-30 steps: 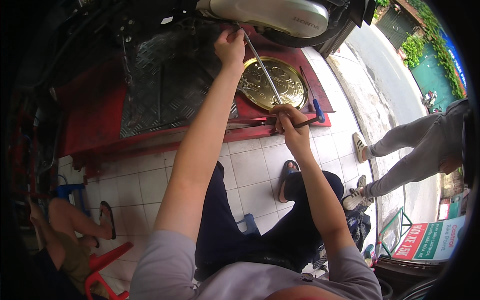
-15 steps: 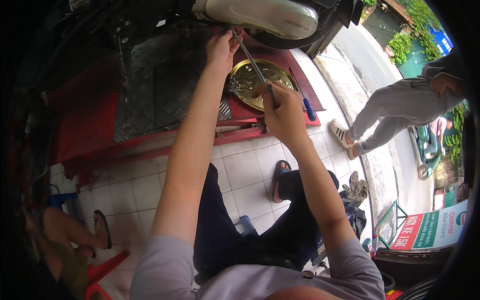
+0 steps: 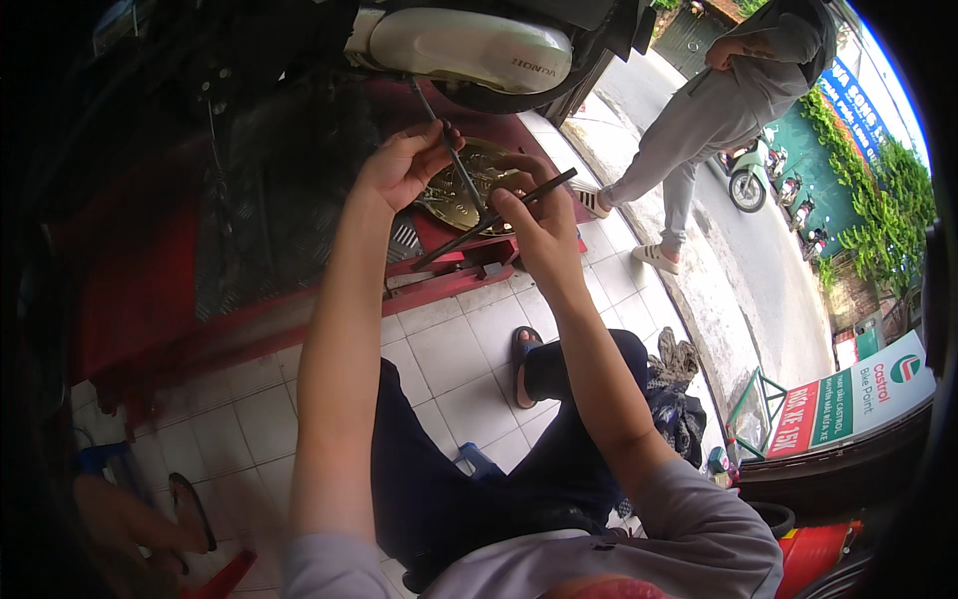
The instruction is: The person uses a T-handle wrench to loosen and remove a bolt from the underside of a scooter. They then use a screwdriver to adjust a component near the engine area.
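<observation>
Dark metal links both hands in my head view: the right hand (image 3: pixel 539 222) closes bent fingers and thumb about the crossbar (image 3: pixel 449 247) of the T-wrench (image 3: pixel 462 175), while the left hand (image 3: pixel 397 172) curls around its shaft, though I can't tell whether it presses. I judge that a sideways push at the crossbar could tilt the T-wrench off its seat, and a wide swing might knock the crossbar's nearer end against the platform (image 3: pixel 150 260). The left arm (image 3: pixel 339 389) reaches forward nearly straight; the right arm (image 3: pixel 604 369) bends at the elbow. The T-wrench slants past the gold tray (image 3: pixel 451 212) up toward the scooter (image 3: pixel 469 52), its tip lost in shadow.
</observation>
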`<state>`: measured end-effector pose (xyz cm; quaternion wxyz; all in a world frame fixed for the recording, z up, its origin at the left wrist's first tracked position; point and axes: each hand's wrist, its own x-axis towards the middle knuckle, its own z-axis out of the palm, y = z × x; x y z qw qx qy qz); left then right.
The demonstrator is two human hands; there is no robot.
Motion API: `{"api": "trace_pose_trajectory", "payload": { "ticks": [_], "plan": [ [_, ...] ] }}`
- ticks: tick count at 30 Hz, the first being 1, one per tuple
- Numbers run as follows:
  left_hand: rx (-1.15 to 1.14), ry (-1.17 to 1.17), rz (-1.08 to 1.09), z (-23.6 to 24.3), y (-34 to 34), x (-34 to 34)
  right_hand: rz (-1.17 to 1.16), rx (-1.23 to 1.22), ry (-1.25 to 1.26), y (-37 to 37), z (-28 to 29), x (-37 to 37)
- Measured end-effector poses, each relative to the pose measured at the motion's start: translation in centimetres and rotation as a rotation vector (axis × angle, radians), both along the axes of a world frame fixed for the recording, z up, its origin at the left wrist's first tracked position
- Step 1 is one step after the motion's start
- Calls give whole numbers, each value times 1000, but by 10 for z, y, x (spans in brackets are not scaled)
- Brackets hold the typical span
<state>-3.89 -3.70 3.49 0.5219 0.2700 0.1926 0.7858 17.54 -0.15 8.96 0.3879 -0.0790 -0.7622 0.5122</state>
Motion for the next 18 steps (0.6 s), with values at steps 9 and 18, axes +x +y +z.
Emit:
{"api": "trace_pose_trajectory", "payload": {
  "ticks": [9, 18],
  "plan": [
    [28, -73, 6, 8, -3, 6, -109, 19, -65, 13, -9, 38],
    [150, -73, -66, 5, -8, 37, -221, 276, -144, -34, -44, 10]
  ]
}}
